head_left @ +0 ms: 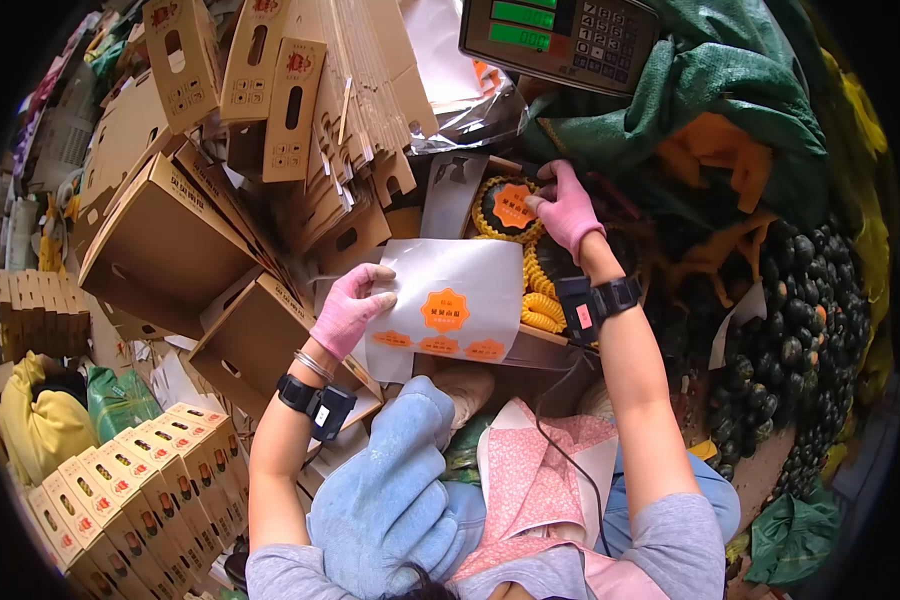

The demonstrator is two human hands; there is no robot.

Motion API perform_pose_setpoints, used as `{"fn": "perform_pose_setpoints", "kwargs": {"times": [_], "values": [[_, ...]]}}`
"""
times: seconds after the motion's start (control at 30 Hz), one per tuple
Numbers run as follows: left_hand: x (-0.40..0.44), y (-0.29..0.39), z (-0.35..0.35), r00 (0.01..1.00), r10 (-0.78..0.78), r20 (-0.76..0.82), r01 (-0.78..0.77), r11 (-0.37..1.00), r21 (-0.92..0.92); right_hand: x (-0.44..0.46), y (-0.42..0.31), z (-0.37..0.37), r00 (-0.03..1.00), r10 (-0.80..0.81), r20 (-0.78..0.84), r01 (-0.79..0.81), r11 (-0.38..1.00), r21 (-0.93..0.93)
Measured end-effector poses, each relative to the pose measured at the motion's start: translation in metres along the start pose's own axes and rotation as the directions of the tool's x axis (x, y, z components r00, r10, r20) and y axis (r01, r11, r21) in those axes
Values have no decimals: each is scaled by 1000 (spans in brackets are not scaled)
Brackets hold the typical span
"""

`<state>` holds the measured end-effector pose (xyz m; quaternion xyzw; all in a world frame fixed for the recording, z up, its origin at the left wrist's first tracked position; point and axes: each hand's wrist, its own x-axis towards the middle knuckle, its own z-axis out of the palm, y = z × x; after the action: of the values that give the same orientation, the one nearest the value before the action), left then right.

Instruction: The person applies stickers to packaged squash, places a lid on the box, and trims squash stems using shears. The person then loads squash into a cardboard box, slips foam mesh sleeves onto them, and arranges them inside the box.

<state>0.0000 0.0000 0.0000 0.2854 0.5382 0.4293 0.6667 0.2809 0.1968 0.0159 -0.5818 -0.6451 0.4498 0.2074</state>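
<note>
Squash (486, 212) is lying beyond the sticker sheet (480, 272), right hand (570, 212) nearer, loosely open and touching its label (512, 205); left hand (348, 312) is pinching the sheet.

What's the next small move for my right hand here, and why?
Probably press the orange label smooth on the dark green squash. Your right hand already has its thumb by the label's edge, and I can't tell whether that edge is fully stuck. Your left hand holds the label sheet off to one side.
</note>
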Motion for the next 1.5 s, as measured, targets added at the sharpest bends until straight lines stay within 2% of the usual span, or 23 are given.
{"fn": "perform_pose_setpoints", "kwargs": {"times": [0.23, 0.33, 0.4, 0.43, 0.47, 0.57, 0.63, 0.7, 0.77, 0.83, 0.87, 0.93, 0.97, 1.03, 1.1, 1.13, 1.2, 1.23, 1.27, 1.33, 1.43, 1.47, 1.5], "values": [[-7, -8, 7, 1000, -3, -20, 2, 998, -67, 4, -15, 12, 999, -40, -19, 32, 949, -314], [-6, -4, 15, 1000, 16, 26, -14, 997, -71, -8, -27, 25, 999, -24, -46, -7, 820, -572], [-6, -7, 16, 997, 44, 58, -40, 997, -71, -18, -14, 32, 909, -416, -35, 252, 613, -749], [-5, -9, 17, 995, 66, 73, -60, 996, -72, -18, -5, 28, 767, -641, 22, 373, 418, -828], [-6, -9, 17, 995, 67, 76, -62, 996, -69, -17, 4, 22, 717, -684, 133, 458, 318, -830], [-12, -3, 14, 994, 74, 85, -66, 994, -92, -47, -19, -9, 779, -627, -7, 250, 320, -914], [-20, 0, 17, 991, 78, 107, -59, 984, -170, -94, -22, -19, 875, -471, -109, 299, 705, -643], [-27, 7, 19, 987, 78, 140, -52, 982, -179, -132, -36, -7, 745, -666, 42, 571, 603, -558], [-35, 19, 25, 986, 63, 151, -39, 987, -154, -156, -57, 21, 725, -672, 152, 650, 594, -474], [-44, 26, 33, 979, 141, 150, -124, 985, -117, -155, -42, 51, 835, -496, 237, 543, 675, -500], [-46, 31, 37, 971, 187, 147, -173, 980, -99, -155, -36, 56, 907, -329, 264, 413, 817, -402], [-49, 40, 42, 943, 314, 110, -329, 929, 167, -159, -32, 56, 942, -297, 159, 328, 914, -239], [-55, 42, 45, 927, 363, 95, -375, 879, 296, -164, -31, 51, 945, -288, 157, 316, 928, -196], [-58, 48, 44, 878, 463, 122, -418, 618, 666, -169, -36, 40, 936, -241, 256, 236, 970, 48], [-56, 52, 45, 814, 548, 194, -431, 346, 833, -168, -46, 27, 911, -100, 399, 131, 990, -52], [-53, 57, 50, 748, 618, 242, -450, 205, 869, -166, -43, 25, 903, -250, 349, 310, 942, -127], [-45, 50, 51, 765, 595, 246, -564, 434, 702, -165, -33, 24, 802, -527, 282, 595, 747, -297], [-41, 46, 52, 773, 582, 254, -600, 539, 591, -166, -32, 24, 796, -553, 245, 605, 737, -303], [-42, 44, 52, 850, 444, 283, -527, 727, 440, -167, -32, 25, 789, -577, 208, 613, 727, -310], [-45, 38, 53, 953, 255, 163, -299, 879, 371, -169, -31, 24, 737, -659, 147, 659, 655, -369], [-44, 30, 57, 992, 61, 106, -76, 987, 140, -173, -32, 22, 573, -813, 104, 731, 450, -513], [-43, 29, 60, 996, 18, 89, -24, 998, 60, -175, -37, 21, 568, -815, 112, 730, 436, -526], [-42, 26, 60, 997, -27, 72, 29, 999, -20, -174, -39, 20, 611, -781, 128, 755, 527, -391]]}}
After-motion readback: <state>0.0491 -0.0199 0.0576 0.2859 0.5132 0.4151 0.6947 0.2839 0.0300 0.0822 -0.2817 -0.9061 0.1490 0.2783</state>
